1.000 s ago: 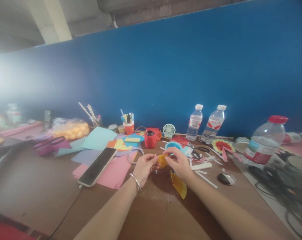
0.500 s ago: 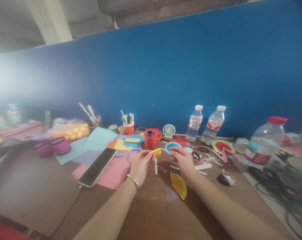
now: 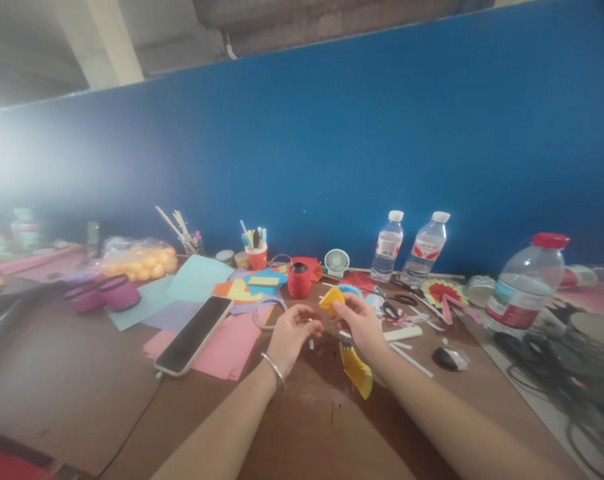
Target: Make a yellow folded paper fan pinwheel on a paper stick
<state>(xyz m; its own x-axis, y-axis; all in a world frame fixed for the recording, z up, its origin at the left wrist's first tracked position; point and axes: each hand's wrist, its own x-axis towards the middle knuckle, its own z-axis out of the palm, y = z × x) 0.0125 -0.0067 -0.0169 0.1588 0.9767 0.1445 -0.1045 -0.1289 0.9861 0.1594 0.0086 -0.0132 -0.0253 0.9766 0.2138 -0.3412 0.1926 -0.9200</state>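
My right hand [image 3: 360, 325] pinches a small pleated yellow paper fan [image 3: 331, 297] and holds it up over the brown table [image 3: 107, 400]. My left hand [image 3: 292, 333], with a bracelet at the wrist, is curled close beside it, its fingertips pinched on a thin white strip [image 3: 309, 320] that I cannot make out well. A second yellow pleated fan [image 3: 358, 370] lies on the table just under my right wrist. A blue pleated paper circle [image 3: 349, 289] lies behind the hands.
A phone [image 3: 195, 333] lies on pink paper [image 3: 232, 347] at the left. Coloured sheets, a red cup [image 3: 300, 280], a pen cup [image 3: 257, 256], a mini fan [image 3: 337, 261], scissors [image 3: 392, 307], two small water bottles [image 3: 388, 247] and a large bottle [image 3: 525, 290] stand around.
The yellow fan has passed from my left hand to my right hand. My left hand has dropped slightly and closed on a thin white strip.
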